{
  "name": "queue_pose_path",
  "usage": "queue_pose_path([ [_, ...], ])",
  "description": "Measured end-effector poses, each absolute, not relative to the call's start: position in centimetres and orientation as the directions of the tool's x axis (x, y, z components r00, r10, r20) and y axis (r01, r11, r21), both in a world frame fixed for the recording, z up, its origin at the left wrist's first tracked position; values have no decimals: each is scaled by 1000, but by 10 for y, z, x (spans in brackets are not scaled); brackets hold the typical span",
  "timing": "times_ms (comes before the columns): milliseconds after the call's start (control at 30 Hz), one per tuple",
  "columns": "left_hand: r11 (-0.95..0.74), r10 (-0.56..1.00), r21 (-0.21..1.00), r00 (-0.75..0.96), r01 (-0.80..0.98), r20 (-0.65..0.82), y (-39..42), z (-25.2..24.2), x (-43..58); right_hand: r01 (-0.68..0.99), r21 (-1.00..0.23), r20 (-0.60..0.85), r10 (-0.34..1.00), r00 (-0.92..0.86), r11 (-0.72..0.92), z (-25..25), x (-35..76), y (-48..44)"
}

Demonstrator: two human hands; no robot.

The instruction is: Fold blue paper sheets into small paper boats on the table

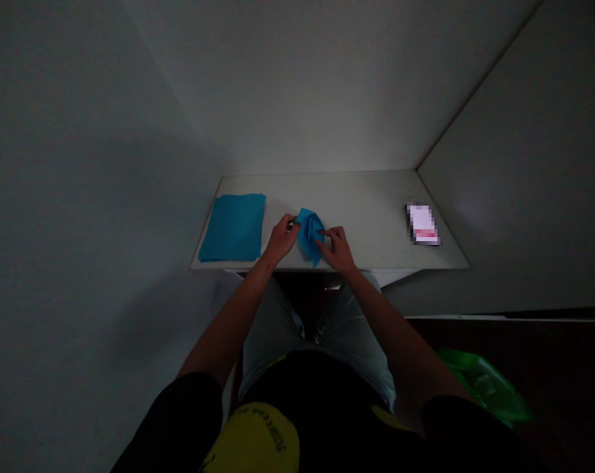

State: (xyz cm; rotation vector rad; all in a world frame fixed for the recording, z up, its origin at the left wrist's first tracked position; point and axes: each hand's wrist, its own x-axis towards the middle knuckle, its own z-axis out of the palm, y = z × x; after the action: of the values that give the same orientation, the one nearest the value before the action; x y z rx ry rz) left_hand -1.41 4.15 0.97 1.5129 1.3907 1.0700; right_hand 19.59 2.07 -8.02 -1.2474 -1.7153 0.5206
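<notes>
White tabletop (356, 197) set in a grey wall corner (297, 85). Both forearms (228, 315) reach forward; left hand (281, 240) and right hand (337, 248) grip, clenched, a folded blue paper sheet (310, 235) near the front edge, finger contact partly hidden. Flat blue square stack (233, 228) lies left; pixelated rectangular object (423, 223) right, unreadable.

Dim, low light falls across the scene, apparently from somewhere out of frame at upper right, though the source cannot be made out. The white desk (371, 197) is lit brightest, and a pale glow is seen on the right wall (494, 197). A soft shadow is cast on the left wall (144, 328). The left hand (280, 240) and right hand (339, 248) are softened by grain. A card (422, 224) is blocked out by pixelation, and the frame's edges are bowed by wide-angle distortion.
</notes>
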Motion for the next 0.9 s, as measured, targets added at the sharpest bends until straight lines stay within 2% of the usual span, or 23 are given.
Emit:
queue_pose_path([
  [200, -246, 953, 913, 255, 326, 166, 22, 20, -3, 410, -839, 346, 933, -101, 356, -67, 193, 19],
  [400, -311, 940, 799, 293, 514, 178, 13, 35, 1, 291, -931, 268, 955, 128, 222, -38, 179, 14],
  [500, -322, 937, 772, 300, 548, 179, 11, 42, 2, 271, -940, 262, 949, 178, 208, -26, 175, 15],
  [667, -252, 966, 805, 195, 537, 172, 10, 44, -3, 251, -938, 281, 948, 148, 239, -9, 182, 14],
  [900, -132, 989, 865, 6, 485, 147, 17, 40, -22, 191, -939, 277, 959, -66, 285, 10, 217, 14],
])
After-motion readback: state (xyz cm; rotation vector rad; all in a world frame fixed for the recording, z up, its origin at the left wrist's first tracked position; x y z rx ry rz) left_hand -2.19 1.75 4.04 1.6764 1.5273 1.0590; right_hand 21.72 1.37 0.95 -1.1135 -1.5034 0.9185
